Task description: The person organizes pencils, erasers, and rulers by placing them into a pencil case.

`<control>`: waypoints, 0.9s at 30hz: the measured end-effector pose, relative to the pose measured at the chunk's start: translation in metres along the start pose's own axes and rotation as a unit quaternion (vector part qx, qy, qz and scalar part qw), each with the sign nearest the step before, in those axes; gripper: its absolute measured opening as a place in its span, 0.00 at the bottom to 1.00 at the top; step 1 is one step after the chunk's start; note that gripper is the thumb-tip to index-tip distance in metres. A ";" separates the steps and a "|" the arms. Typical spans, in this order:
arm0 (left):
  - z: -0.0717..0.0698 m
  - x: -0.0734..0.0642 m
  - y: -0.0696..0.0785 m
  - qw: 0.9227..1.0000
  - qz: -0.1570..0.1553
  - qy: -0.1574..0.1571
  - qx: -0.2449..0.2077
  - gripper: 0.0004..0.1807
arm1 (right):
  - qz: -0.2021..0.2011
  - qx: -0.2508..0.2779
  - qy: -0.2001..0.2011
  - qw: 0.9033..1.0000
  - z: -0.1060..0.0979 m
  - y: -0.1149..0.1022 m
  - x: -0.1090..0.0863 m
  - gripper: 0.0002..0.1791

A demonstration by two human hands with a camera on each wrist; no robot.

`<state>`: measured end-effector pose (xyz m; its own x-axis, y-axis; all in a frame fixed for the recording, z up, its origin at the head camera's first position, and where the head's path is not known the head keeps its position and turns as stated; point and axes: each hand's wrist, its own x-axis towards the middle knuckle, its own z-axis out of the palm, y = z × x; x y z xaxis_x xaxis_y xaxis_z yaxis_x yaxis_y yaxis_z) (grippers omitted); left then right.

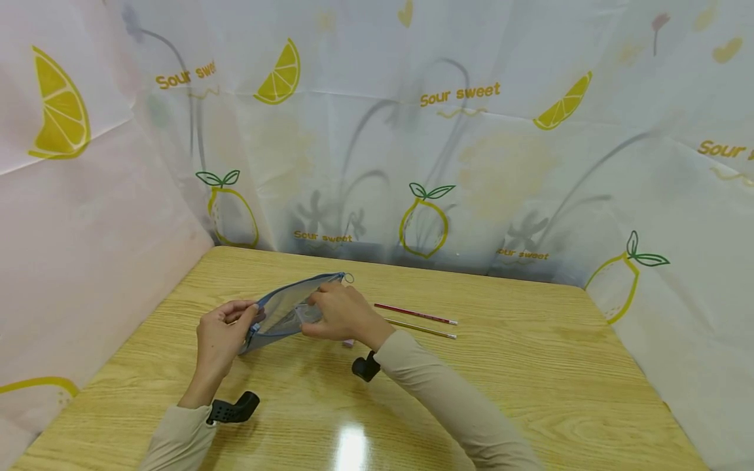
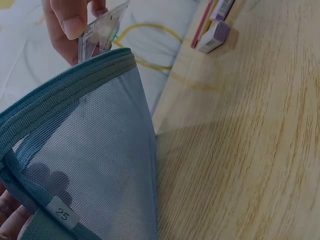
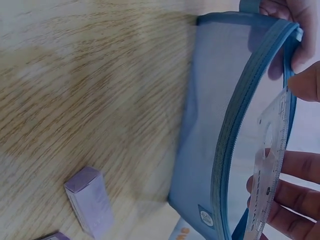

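Note:
A blue mesh zip pouch (image 1: 272, 338) is unzipped, its mouth held up above the table. My left hand (image 1: 219, 335) pinches the pouch's near-left end, by the zip. At the mouth, my right hand (image 1: 344, 311) holds a clear plastic ruler (image 3: 270, 150) with a scale along its edge and a round cut-out. The right wrist view shows the ruler partly within the opening, thumb on one side and fingers on the other. In the left wrist view, the ruler (image 2: 102, 32) stands above the pouch's rim (image 2: 70, 82).
A small purple-and-white block (image 3: 90, 202), like an eraser, lies beside the pouch; another purple item (image 3: 54, 236) is partly cut off. A red pencil (image 1: 415, 314) and a gold pencil (image 1: 425, 328) lie to the right on the wooden table (image 1: 530, 366). Lemon-print curtains (image 1: 365, 144) surround it.

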<state>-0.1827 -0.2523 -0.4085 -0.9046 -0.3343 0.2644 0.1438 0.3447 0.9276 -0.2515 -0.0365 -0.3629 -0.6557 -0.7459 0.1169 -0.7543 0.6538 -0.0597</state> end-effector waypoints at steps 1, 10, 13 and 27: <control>0.000 0.000 0.000 1.000 0.000 0.000 0.001 0.13 | 0.002 0.001 -0.004 1.000 0.000 0.000 0.001 0.26; 0.000 0.001 0.000 1.000 -0.004 -0.001 -0.001 0.14 | 0.004 0.012 -0.024 1.000 0.004 0.001 0.009 0.25; 0.000 0.001 0.001 1.000 -0.005 0.001 0.002 0.13 | 0.004 0.013 -0.028 1.000 0.005 0.001 0.011 0.25; -0.002 0.002 -0.002 1.000 0.003 -0.004 0.003 0.14 | 0.004 0.028 -0.038 0.999 0.010 -0.001 0.022 0.25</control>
<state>-0.1841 -0.2549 -0.4090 -0.9068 -0.3253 0.2682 0.1474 0.3513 0.9246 -0.2658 -0.0549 -0.3702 -0.6609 -0.7494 0.0398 -0.7480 0.6535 -0.1155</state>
